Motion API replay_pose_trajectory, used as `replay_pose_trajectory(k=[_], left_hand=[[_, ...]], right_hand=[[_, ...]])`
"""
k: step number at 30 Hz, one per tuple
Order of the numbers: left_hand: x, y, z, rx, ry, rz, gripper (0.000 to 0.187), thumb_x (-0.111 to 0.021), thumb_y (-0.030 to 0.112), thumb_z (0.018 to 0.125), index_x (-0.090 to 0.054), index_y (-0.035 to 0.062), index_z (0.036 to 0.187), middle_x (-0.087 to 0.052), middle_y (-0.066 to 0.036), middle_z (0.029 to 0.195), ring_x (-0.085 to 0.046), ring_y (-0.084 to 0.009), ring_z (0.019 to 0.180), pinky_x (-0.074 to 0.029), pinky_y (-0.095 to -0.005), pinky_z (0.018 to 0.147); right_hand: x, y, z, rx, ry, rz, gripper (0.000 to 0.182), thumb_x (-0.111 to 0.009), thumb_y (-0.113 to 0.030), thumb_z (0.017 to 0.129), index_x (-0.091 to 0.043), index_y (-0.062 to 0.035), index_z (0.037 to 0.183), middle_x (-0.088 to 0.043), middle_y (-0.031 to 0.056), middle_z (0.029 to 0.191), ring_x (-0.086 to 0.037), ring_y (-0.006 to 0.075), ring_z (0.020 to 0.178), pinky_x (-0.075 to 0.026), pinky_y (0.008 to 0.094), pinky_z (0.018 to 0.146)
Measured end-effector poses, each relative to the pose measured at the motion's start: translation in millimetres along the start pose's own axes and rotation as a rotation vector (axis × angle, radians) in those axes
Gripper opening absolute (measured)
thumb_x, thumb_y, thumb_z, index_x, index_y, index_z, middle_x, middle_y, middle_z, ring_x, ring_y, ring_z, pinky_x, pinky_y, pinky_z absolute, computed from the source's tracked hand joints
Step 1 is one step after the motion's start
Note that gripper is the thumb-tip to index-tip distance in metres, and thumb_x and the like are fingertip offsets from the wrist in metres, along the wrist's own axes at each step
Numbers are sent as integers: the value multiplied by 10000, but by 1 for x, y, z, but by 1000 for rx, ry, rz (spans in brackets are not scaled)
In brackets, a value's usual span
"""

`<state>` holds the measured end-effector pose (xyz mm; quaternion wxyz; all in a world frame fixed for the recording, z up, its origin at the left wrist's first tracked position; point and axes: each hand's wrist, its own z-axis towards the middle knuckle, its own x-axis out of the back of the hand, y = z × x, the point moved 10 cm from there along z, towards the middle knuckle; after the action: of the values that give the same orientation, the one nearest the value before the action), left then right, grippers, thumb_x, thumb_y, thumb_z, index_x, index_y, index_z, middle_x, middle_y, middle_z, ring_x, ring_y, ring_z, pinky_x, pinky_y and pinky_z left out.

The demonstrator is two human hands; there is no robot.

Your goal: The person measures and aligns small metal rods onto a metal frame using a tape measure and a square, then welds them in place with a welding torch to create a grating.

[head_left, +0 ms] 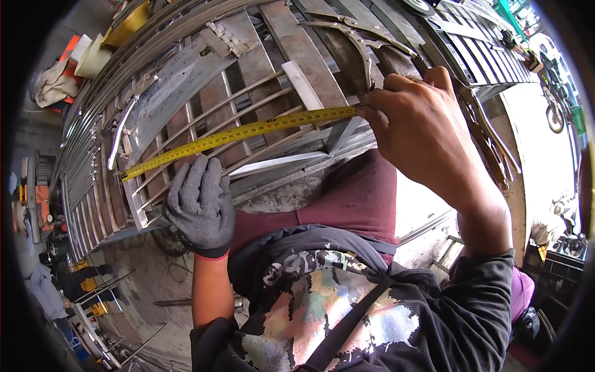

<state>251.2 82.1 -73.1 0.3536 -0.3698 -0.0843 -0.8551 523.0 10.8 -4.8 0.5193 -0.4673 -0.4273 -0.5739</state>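
A yellow tape measure (248, 130) lies stretched out over a small metal frame (304, 87) of thin parallel rods between flat end bars. My right hand (415, 118), bare, pinches the blade at its right end, above the frame's right end bar; any case is hidden by the fingers. The blade's other end rests near the frame's left end bar. My left hand (201, 204), in a grey knitted glove with a red cuff edge, is closed over the frame's near rods, just below the blade. Its fingertips are partly hidden.
The frame rests on a slatted metal bench (248, 68). A grey metal plate with handwriting (180, 93) lies behind the tape. Locking clamps (353, 37) lie at the bench's far side, more clamps (486, 136) hang at right. A motorcycle (555, 115) stands beyond.
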Motion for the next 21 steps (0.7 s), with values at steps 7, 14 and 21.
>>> replay_pose_trajectory(k=[7,14,21], left_hand=[[2,-10,4,3,-11,-162,339,-820,124,895,-793,160,1230,-718,-24,1324,-665,-293,1233,-518,-453,1045],[27,-63,-13,-28,-4,-363,546,-877,61,682,-778,198,1201,-708,15,1276,-658,-272,1190,-517,-425,966],[45,-97,-45,-2,-1,-286,393,-805,48,724,-775,177,1093,-752,-25,1211,-704,-317,1175,-575,-456,967]], right_hand=[[-1,7,3,-55,-1,110,111,-756,-136,980,-830,-58,1005,-748,117,917,-715,305,897,-473,434,947],[22,8,11,-152,59,272,143,-760,-106,967,-791,26,920,-687,184,803,-693,380,763,-519,486,763],[22,-6,26,-132,34,217,171,-744,-150,987,-783,5,926,-685,145,857,-659,347,810,-467,460,901]])
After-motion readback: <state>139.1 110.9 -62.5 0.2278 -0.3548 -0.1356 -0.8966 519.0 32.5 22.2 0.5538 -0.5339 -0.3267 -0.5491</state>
